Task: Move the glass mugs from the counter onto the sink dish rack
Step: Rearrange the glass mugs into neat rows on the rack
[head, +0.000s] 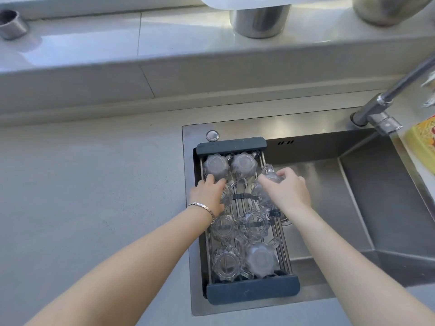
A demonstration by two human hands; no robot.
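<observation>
A dark-framed dish rack (253, 292) with steel rods spans the left side of the sink (329, 208). Several fluted glass mugs stand upside down on it: two at the far end (243, 166), a pair in the middle (254, 225) and a pair at the near end (260, 258). My left hand (209, 195), with a bracelet on the wrist, grips a mug (226, 196) in the rack's left row. My right hand (288, 189) holds another mug (270, 176) at the rack's right edge, just above the rods.
Grey counter (94, 196) stretches to the left of the sink. A chrome faucet (381, 114) reaches in from the upper right. A yellow package (423, 142) lies at the right edge. Steel pots (259, 20) stand on the tiled ledge behind.
</observation>
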